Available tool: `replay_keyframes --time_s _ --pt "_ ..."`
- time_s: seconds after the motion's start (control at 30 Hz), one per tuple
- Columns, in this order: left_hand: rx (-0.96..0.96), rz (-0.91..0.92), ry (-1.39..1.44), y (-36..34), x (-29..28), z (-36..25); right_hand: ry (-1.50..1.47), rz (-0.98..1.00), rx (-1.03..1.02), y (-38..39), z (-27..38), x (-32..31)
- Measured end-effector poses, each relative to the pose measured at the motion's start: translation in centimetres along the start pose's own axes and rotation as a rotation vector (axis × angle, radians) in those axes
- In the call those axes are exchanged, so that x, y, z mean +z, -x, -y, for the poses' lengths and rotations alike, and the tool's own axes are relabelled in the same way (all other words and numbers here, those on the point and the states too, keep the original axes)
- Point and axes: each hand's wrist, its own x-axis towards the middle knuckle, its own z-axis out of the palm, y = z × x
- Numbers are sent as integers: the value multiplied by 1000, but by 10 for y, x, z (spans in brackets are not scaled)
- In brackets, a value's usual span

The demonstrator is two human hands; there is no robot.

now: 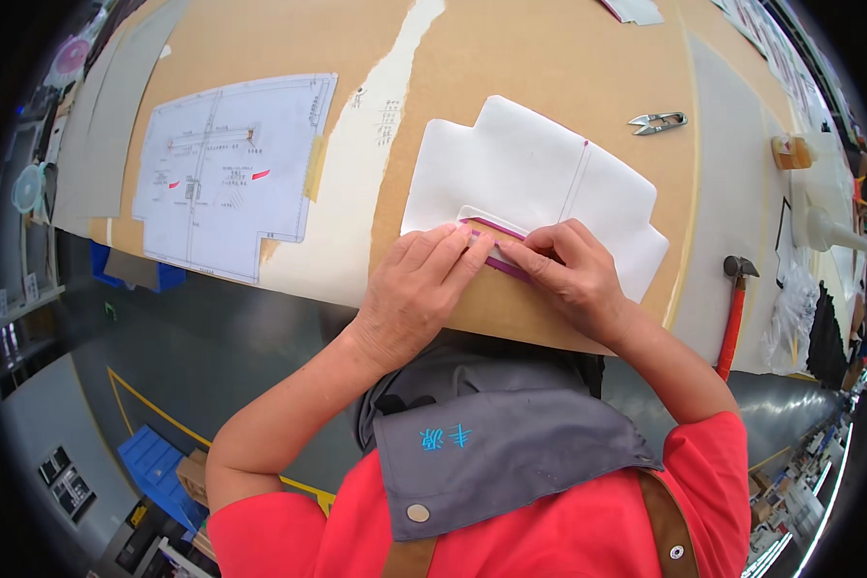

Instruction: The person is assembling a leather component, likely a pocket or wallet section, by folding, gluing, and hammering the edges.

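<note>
Partly beneath both hands, a white purple-edged sheet.

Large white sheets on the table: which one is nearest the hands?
The right one, the mostly plain panel: left hand and right hand are at its lower edge. The drawing sheet lies farther left.
</note>
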Motion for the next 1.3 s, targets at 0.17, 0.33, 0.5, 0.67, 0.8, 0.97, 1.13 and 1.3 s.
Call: replay_keyframes --time_s 0.17,0.33,0.5,0.67,0.8,0.97,1.13,1.3 --pt "25 3 -49 -3 -2 -4 144 26 -105 -1 3 -3" --pt "55 14 -32 -5 -2 -9 -6 76 112 -7 1 -12" --pt "33 13 -4 -3 -1 -9 -202 150 353 -5 8 -26" --pt "25 27 -14 -4 -3 -10 -219 33 386 2 13 -19" --pt "14 29 10 -5 -3 -10 -236 -22 362 7 12 -10" --pt "-12 55 70 -6 -5 -10 -124 -17 197 11 6 -9" --pt "11 67 45 -5 -5 -10 12 11 51 10 4 -10" --pt "48 50 -33 -8 -6 -16 93 20 -47 13 3 -7"
